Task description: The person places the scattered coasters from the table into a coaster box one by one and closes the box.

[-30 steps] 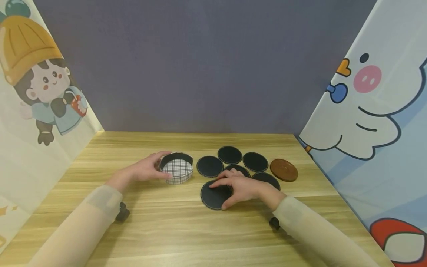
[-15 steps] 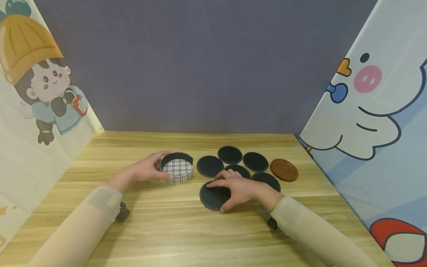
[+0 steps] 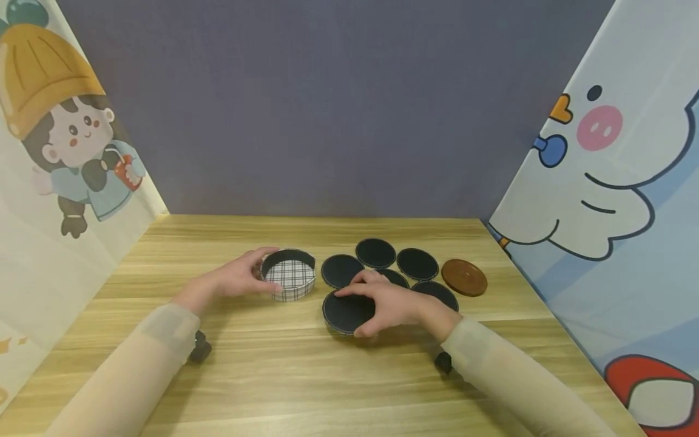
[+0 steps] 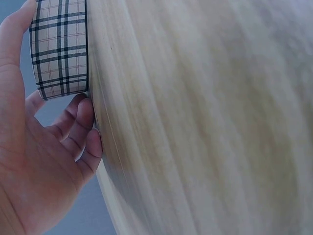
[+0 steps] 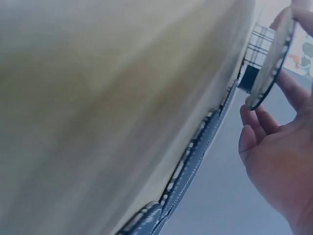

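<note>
A round, open-topped coaster holder with plaid sides [image 3: 289,276] stands on the table. My left hand [image 3: 243,274] grips it from the left side, thumb in front and fingers behind; the left wrist view shows its plaid wall [image 4: 61,49]. To its right, my right hand [image 3: 390,306] pinches a round black coaster [image 3: 346,312] by its edge between thumb and fingers. In the right wrist view this coaster [image 5: 271,68] is raised off the tabletop, its pale underside toward the wood. The fingers behind it are partly hidden.
Several more black coasters lie flat beyond my right hand, among them a left one [image 3: 341,271], a back one [image 3: 375,252] and a right one [image 3: 417,264]. A brown round disc [image 3: 464,277] lies at their right. A grey panel [image 3: 327,109] closes the wooden table's [image 3: 262,376] back.
My right hand has closed on the near black coaster and lifted it slightly off the table, shifting it a little left and back. The left hand and holder have stayed put.
</note>
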{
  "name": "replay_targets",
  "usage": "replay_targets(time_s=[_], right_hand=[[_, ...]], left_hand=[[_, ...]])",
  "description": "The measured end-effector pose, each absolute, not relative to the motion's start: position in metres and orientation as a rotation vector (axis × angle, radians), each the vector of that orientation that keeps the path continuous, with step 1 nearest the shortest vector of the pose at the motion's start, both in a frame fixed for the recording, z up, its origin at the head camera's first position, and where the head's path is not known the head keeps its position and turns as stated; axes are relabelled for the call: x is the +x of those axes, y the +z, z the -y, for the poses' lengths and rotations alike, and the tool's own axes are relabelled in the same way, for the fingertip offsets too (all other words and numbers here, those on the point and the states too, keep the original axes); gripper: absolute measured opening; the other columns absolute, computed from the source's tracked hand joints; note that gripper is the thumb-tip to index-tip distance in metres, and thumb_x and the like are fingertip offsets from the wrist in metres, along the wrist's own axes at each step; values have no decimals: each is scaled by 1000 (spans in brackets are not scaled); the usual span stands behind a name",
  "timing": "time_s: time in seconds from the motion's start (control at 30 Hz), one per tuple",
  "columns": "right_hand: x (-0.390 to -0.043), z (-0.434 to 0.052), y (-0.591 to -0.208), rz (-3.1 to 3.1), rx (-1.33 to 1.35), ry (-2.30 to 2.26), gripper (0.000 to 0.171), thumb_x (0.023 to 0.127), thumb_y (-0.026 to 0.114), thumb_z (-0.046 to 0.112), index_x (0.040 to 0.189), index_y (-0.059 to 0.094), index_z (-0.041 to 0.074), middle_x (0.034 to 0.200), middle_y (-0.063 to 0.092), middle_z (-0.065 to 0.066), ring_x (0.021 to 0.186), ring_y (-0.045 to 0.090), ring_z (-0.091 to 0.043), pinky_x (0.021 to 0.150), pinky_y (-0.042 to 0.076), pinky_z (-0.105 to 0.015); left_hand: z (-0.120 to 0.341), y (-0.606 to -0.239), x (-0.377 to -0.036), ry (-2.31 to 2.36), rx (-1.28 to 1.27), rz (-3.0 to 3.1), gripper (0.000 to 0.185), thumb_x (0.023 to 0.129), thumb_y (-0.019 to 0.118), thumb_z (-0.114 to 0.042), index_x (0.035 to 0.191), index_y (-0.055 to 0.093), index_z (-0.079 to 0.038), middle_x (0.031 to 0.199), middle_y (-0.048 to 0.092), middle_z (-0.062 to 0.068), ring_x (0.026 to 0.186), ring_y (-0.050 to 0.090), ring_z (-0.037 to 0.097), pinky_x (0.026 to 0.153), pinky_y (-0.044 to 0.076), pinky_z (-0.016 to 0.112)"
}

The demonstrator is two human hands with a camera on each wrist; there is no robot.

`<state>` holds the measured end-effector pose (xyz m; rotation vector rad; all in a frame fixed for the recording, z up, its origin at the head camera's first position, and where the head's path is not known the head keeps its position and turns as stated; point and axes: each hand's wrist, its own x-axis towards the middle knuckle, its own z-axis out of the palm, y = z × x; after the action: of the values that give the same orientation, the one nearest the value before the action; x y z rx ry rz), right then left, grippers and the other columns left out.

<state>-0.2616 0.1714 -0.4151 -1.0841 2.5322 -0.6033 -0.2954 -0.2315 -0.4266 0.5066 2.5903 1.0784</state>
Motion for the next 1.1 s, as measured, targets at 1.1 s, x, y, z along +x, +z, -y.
replay_targets(time_s=[1.1], right_hand=[[-312, -104, -397, -2640, -1038, -770, 84, 87, 84, 55, 163, 51, 40, 164, 40, -6, 150, 34, -33, 117, 38, -61]], left_hand=[[232, -428, -299, 1166, 525, -2514, 113, 92, 91, -43, 175, 21, -13, 157, 45, 32, 133, 66, 40, 111, 57, 51]])
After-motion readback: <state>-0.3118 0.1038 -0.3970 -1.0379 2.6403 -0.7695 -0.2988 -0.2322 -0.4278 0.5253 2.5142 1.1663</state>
